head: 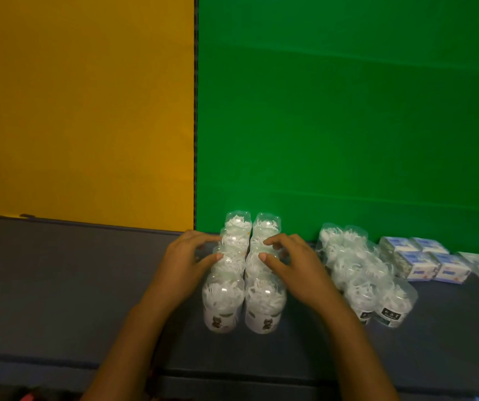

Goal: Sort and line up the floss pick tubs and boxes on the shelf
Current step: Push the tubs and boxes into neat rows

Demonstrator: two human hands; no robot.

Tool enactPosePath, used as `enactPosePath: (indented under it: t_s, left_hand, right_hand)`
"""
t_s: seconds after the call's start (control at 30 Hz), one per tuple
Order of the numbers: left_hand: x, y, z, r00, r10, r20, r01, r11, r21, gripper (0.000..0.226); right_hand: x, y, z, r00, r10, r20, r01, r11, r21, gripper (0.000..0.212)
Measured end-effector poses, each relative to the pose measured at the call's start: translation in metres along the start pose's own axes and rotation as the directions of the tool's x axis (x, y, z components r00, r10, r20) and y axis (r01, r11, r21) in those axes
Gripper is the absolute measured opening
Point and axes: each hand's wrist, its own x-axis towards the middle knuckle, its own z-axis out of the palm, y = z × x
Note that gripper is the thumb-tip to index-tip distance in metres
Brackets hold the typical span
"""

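Now, the head camera looks down at a dark shelf [59,285] with a yellow wall [82,111] and a green wall [348,111] behind it. Your left hand [187,261] and right hand [293,264] sit on each side of two rows of clear tubs [244,273] full of white floss picks. These rows run from 6 o'clock up to 12 o'clock, right in the middle. Your fingers are bent a little and spread, and the tips touch the tub sides. They push in; they do not wrap around any tub.

At 3 o'clock from your right hand stands a second bunch of tubs [359,273]. It looks more crooked and leans toward 5 o'clock. Past it, still at 3 o'clock, sit the small blue and white boxes [426,260], packed close together.

I think you are squeezing the two rows straight. To do it well, push with both hands just the same, so no tub tips. Push low on the tubs, not at the tops. Slide your hands slowly toward 6 o'clock to fix the front tubs too. Keep the two rows touching, and keep them apart from the crooked bunch.
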Motion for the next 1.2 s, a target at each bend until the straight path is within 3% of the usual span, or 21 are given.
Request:
enactPosePath:
  t_s: [0.13,0.6,0.83,1.03,1.2]
  left_hand:
    - [0.014,-0.011,0.008,0.991,-0.076,0.107,0.084,0.994,-0.071,0.036]
    - [0.028,-0.031,0.010,0.986,-0.030,0.162,0.055,0.987,-0.151,0.034]
    - [0.061,-0.034,0.013,1.000,0.011,0.005,-0.011,0.991,-0.135,0.025]
    - [0.083,-0.039,0.029,0.985,-0.017,0.174,0.033,0.995,-0.089,0.035]
    - [0.083,-0.043,0.031,0.986,-0.025,0.166,0.046,0.991,-0.124,0.033]
  right_hand:
    - [0.013,0.005,-0.003,0.995,0.030,0.090,-0.038,0.995,0.092,0.019]
    - [0.014,0.014,-0.003,0.991,0.031,0.128,-0.052,0.985,0.167,0.027]
    - [0.042,0.029,-0.004,0.990,0.071,-0.120,-0.064,0.996,0.064,0.027]
    - [0.069,0.037,0.008,0.996,0.069,0.049,-0.072,0.994,0.076,0.032]
    - [0.077,0.046,-0.001,0.978,0.007,0.209,-0.054,0.974,0.218,0.029]
